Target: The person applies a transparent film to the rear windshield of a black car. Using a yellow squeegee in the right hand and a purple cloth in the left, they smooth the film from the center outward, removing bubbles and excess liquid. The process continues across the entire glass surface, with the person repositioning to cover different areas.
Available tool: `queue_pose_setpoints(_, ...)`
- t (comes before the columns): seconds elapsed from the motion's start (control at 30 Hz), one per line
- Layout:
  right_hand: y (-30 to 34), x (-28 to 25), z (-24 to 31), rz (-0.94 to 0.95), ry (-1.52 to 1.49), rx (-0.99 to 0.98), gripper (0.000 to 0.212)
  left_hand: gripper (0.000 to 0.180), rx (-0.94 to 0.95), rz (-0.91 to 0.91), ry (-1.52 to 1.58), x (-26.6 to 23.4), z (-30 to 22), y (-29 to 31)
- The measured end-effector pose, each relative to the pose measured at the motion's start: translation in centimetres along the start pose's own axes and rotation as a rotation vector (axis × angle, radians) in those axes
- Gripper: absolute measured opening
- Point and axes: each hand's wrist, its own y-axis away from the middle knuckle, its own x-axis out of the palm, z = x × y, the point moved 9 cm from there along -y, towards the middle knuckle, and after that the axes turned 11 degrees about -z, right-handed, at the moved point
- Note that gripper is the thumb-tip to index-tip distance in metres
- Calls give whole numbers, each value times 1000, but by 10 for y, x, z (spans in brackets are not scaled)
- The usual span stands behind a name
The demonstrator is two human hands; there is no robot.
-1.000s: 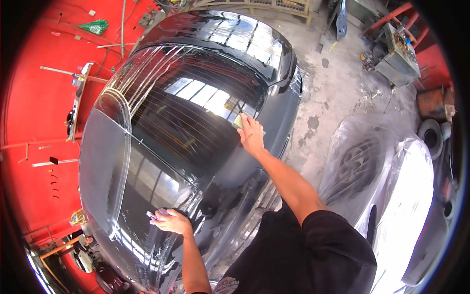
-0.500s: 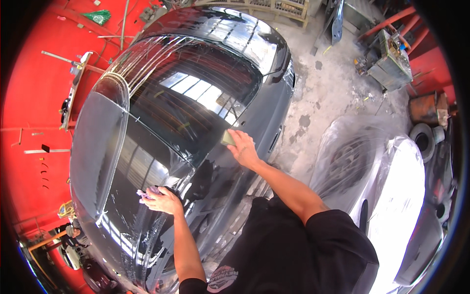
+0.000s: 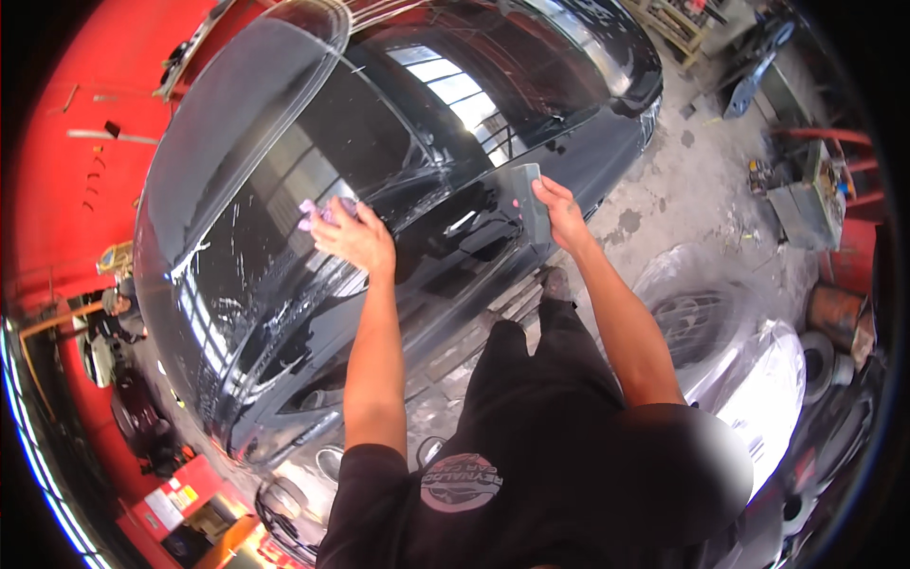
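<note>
A black car [image 3: 569,166] with a wet, shiny surface stretches out in front of me. My left hand [image 3: 355,237] rests on the car's wet roof or glass edge, fingers closed over a crumpled light-purple cloth [image 3: 310,214]. Streaks of water run along the body near that hand. To the right, my right hand [image 3: 562,211] pinches a thin grey sheet [image 3: 534,216], which looks like sandpaper, by its edge. The sheet stands tilted at the car's near side; whether it touches the panel I cannot tell.
Plastic sheeting covers a white car part [image 3: 768,398] at the right. A metal cabinet [image 3: 806,209] stands farther off on the concrete floor. Another person [image 3: 118,308] is at the far left, near a red wall [image 3: 104,180]. Red equipment [image 3: 175,498] sits at the lower left.
My view has shifted, so the car sits higher and further right. My right hand has turned the sheet more upright, showing its broad face. The left hand keeps the cloth on the car.
</note>
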Motion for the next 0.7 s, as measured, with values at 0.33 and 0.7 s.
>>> queue_pose_setpoints(0.33, 72, 73, 20, 117, -17, 80, 47, 63, -15, 257, 291, -15, 31, -11)
queue_pose_setpoints(0.7, 94, 155, 1, 104, -40, 29, 53, 106, -2, 789, 1119, -143, -88, 75)
